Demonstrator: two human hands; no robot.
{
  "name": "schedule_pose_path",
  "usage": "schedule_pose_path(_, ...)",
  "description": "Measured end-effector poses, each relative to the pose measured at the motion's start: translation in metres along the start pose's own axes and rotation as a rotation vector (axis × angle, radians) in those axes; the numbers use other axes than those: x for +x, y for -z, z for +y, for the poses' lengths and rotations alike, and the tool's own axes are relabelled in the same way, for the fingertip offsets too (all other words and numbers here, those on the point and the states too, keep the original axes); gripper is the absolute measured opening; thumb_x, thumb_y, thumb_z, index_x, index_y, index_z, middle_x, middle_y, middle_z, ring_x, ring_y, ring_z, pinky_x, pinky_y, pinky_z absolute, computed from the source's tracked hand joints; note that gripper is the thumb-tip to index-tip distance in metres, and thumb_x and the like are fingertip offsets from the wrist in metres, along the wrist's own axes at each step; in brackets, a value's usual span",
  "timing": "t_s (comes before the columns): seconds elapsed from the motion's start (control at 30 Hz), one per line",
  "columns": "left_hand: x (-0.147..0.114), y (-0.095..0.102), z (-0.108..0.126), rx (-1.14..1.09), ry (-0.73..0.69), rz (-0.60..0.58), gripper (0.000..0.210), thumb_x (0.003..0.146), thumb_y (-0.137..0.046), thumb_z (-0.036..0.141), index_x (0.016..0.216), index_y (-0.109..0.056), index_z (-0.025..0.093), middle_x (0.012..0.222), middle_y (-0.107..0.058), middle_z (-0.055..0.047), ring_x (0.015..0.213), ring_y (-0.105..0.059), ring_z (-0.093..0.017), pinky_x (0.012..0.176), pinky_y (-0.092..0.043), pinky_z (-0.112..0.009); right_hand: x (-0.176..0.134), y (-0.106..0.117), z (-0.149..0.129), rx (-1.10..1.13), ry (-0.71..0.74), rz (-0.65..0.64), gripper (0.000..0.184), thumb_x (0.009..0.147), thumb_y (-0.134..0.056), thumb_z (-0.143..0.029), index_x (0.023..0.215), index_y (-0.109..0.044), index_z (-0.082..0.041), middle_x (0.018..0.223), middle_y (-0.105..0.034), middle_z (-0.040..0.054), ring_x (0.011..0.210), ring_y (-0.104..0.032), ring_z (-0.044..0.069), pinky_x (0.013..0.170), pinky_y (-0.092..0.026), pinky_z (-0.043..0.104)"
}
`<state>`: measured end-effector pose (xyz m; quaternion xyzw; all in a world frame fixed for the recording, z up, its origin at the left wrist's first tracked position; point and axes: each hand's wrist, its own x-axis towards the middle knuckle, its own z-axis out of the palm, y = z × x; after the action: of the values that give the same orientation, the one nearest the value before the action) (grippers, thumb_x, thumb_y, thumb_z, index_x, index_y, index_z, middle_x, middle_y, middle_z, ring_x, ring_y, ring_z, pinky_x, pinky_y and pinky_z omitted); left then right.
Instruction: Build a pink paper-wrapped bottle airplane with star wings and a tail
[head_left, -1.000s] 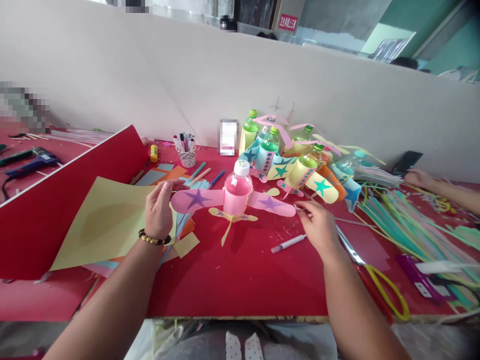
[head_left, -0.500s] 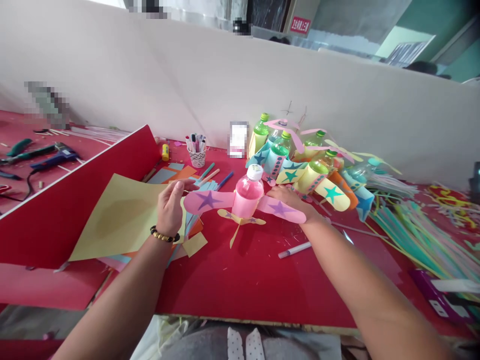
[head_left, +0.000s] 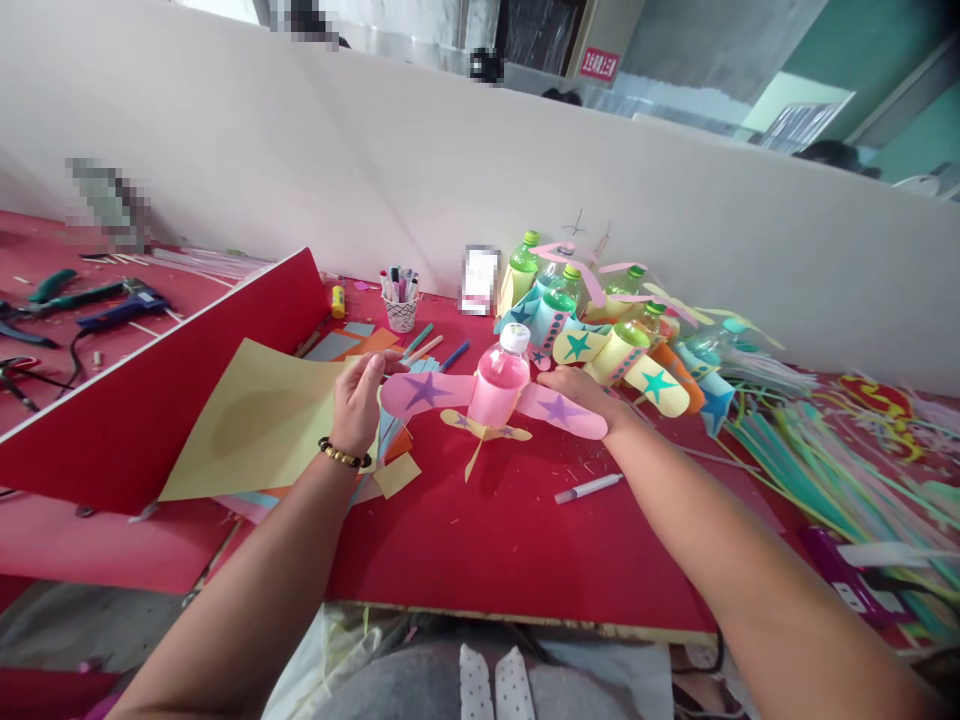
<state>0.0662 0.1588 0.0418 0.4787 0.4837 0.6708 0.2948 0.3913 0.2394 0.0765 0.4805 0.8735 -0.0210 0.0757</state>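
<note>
A pink bottle airplane [head_left: 496,400] is in front of me, cap up. Its pink paper wings carry purple stars, and a yellow paper tail sticks out toward me. Behind its right wing is my right hand [head_left: 574,388], closed at the bottle's side; the wing and bottle partly hide the fingers. My left hand [head_left: 358,400] is beside the left wing's tip, fingers stretched out and thumb raised, with nothing visible in it. Under that hand lie a yellow paper sheet [head_left: 255,420] and coloured paper pieces.
Several finished bottle airplanes [head_left: 622,350] stand behind on the right. Colored strips [head_left: 810,470] and a purple tool [head_left: 847,580] lie farther right. A white pen [head_left: 589,489] rests in front. A pen cup [head_left: 401,312] stands at the back; a red board [head_left: 165,390] divides off pliers and a glue gun [head_left: 124,305].
The view has shifted slightly. Both hands and the pink bottle airplane keep nearly the same positions; my left hand is a little closer to the left wing.
</note>
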Motion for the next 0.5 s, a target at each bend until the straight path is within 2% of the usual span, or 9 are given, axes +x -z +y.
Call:
schedule_pose_path(0.13,0.000,0.000,0.000,0.006,-0.010,0.018,0.042,0.091,-0.050,0.051,0.092,-0.071,0.015,0.080,-0.071,-0.007,0.075,-0.066,-0.017,0.067,-0.049,-0.025,-0.010,0.008,0.006,0.221,-0.109,0.169,0.007,0.083,-0.059,-0.023,0.084,-0.065,-0.019,0.077,-0.066,0.0012,0.075,-0.061,0.017,0.069,-0.042,0.028)
schedule_pose_path(0.2,0.000,0.000,0.000,0.001,-0.011,0.027,0.042,0.090,-0.050,0.051,0.092,-0.071,0.015,0.079,-0.071,-0.007,0.074,-0.066,-0.017,0.066,-0.049,-0.025,-0.021,0.011,0.011,0.351,-0.169,0.269,0.009,0.080,-0.058,-0.019,0.082,-0.066,-0.020,0.074,-0.067,0.0008,0.073,-0.061,0.017,0.066,-0.039,0.026)
schedule_pose_path(0.37,-0.001,0.001,0.005,-0.001,-0.025,0.042,0.040,0.090,-0.051,0.049,0.091,-0.071,0.015,0.080,-0.071,-0.007,0.077,-0.066,-0.017,0.067,-0.048,-0.025,-0.072,0.011,0.015,0.699,-0.324,0.519,0.019,0.081,-0.057,-0.035,0.077,-0.062,-0.018,0.071,-0.066,0.0013,0.062,-0.058,0.015,0.057,-0.040,0.025)
schedule_pose_path(0.5,0.003,0.004,0.018,-0.106,-0.110,0.156,0.031,0.090,-0.052,0.040,0.090,-0.070,0.014,0.078,-0.070,-0.006,0.075,-0.066,-0.015,0.065,-0.046,-0.023,-0.116,0.002,0.001,0.919,-0.441,0.643,0.027,0.083,-0.058,-0.044,0.082,-0.062,-0.018,0.068,-0.064,0.0012,0.056,-0.056,0.015,0.052,-0.042,0.025)
